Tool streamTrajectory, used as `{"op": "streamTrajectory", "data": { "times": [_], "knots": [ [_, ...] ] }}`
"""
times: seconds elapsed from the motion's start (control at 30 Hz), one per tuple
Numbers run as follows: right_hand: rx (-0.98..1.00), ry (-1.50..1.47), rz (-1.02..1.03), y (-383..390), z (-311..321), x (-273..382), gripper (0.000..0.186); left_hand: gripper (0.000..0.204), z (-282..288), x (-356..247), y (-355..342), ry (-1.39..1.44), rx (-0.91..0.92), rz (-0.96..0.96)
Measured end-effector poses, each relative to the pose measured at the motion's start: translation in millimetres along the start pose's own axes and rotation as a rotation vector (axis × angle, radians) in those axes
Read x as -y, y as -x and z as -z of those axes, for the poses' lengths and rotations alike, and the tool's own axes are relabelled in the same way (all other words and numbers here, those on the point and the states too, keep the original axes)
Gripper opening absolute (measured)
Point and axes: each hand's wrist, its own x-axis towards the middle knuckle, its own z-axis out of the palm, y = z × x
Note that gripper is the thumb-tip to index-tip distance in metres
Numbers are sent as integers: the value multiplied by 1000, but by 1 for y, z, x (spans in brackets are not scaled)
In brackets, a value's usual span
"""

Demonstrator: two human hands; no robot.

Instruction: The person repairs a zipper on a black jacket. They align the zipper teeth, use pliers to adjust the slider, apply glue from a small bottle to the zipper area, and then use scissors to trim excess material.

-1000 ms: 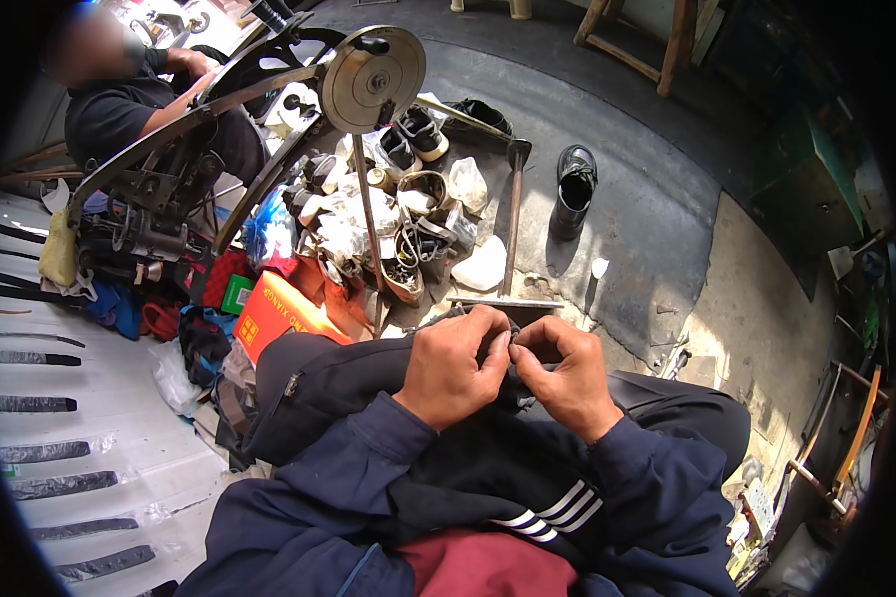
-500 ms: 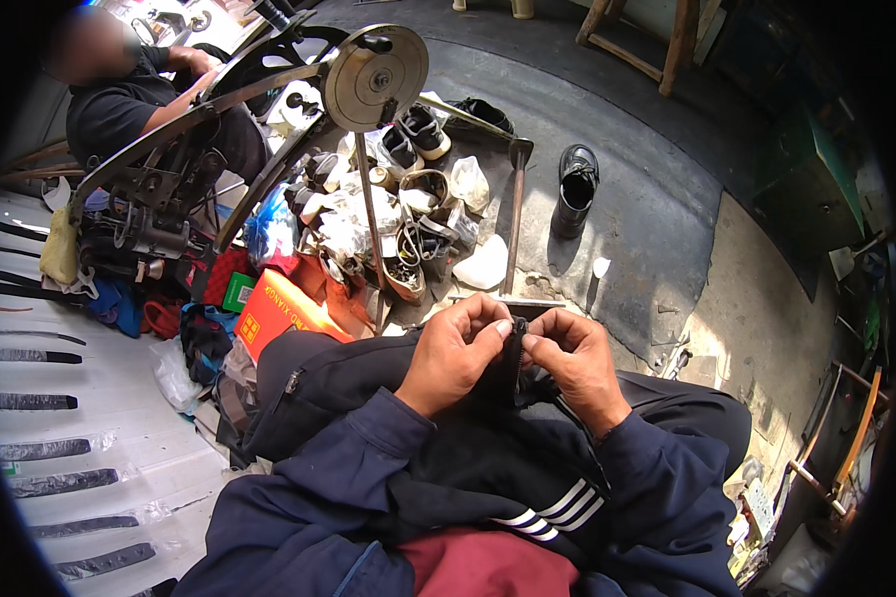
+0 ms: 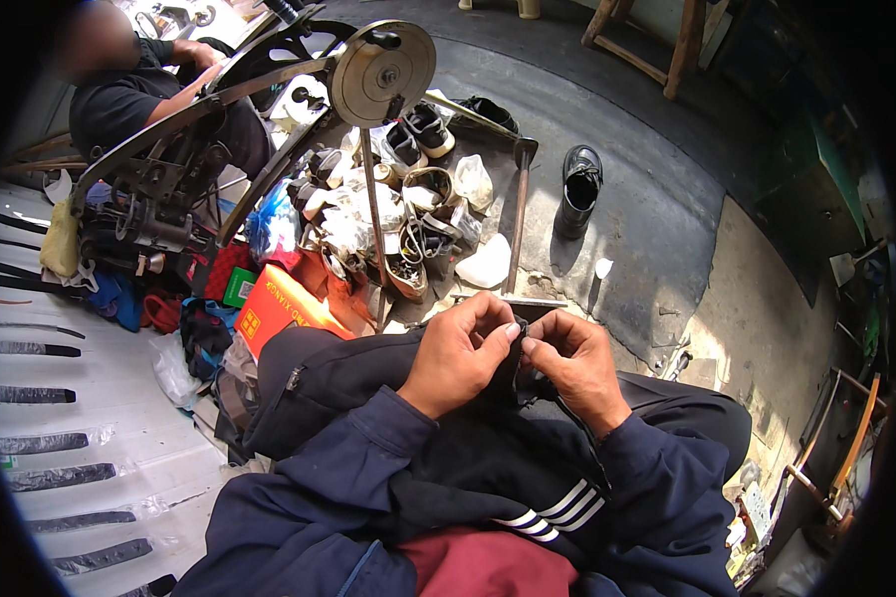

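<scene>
A black garment (image 3: 468,466) with three white stripes near its lower right lies across my lap. Between thumb and fingers, my left hand (image 3: 462,352) pinches a narrow black edge of it, raised above my knees. My right hand (image 3: 577,368) is closed in a pinch on the same edge, just to the right. The fingertips of both hands nearly meet. A dark line that looks like a zipper (image 3: 579,430) runs down from the right hand along the garment. The very tip of the edge is mostly hidden by my fingers.
At upper left stands a hand-cranked sewing machine (image 3: 383,75), with a seated person (image 3: 119,99) behind it. An orange box (image 3: 284,308) and a heap of shoes and bags (image 3: 368,209) lie before me. A black shoe (image 3: 579,189) stands on the floor. Black strips (image 3: 65,478) line a pale surface.
Both hands keep their pinch on the garment's edge, and the left thumb has shifted slightly right. The whole view has moved a little.
</scene>
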Motion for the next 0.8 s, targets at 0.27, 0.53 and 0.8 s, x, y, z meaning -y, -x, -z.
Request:
{"op": "streamTrajectory", "data": {
  "times": [0.27, 0.53, 0.8],
  "knots": [
    [68, -185, -54, -2, 6, 1, 10, 10, 5, 8, -5, 201, 59, 55],
    [101, -237, -98, -2, 9, 2, 12, 10, 7, 3, -6, 207, 211, 18],
    [118, -170, -58, -5, 10, 2, 12, 9, 7, -1, -5, -93, 114, -111]
  ]
}}
